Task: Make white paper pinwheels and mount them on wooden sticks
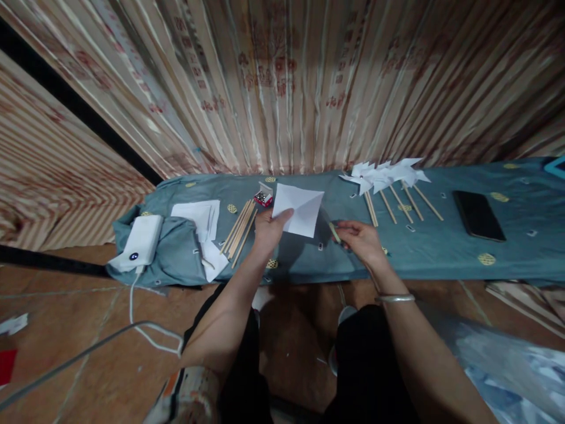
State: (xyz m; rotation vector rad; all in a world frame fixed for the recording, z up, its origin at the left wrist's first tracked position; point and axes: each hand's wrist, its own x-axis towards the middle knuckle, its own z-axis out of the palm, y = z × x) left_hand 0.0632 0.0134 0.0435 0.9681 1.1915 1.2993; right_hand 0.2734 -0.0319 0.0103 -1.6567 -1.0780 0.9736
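Cloth (pixel 435 250): It was blue-green with yellow spots, spread over a long, narrow bench, and bunched up at the left end.
Curtain (pixel 282 126): It hung along the far side in lots of folds, tan with red marks.
Pole (pixel 79 109): It was black and slanted down at the left, to the far left corner of the cloth.
Floor (pixel 99 318): It had brown tiles with pale lines.
Bag (pixel 507 365): It was see-through and lay at the near right.
Paper (pixel 305 211): It was white, with fold lines, over the middle of the cloth.
Left hand (pixel 268 229): The thumb pressed on top of the paper's left side, pinching it; the other fingers were mostly hidden.
Right hand (pixel 359 237): The fingers were closed on a small yellow-green tool (pixel 334 232), just right of the paper.
Left side: Sticks (pixel 241 232) lay near the left hand, with a little red box (pixel 263 196) beyond. Farther left were white sheets (pixel 198 213) and a white block (pixel 143 238) with a cord (pixel 131 303).
Right side: Pinwheels (pixel 388 176) on sticks lay at the far edge, and a black phone (pixel 478 215) lay farther right.
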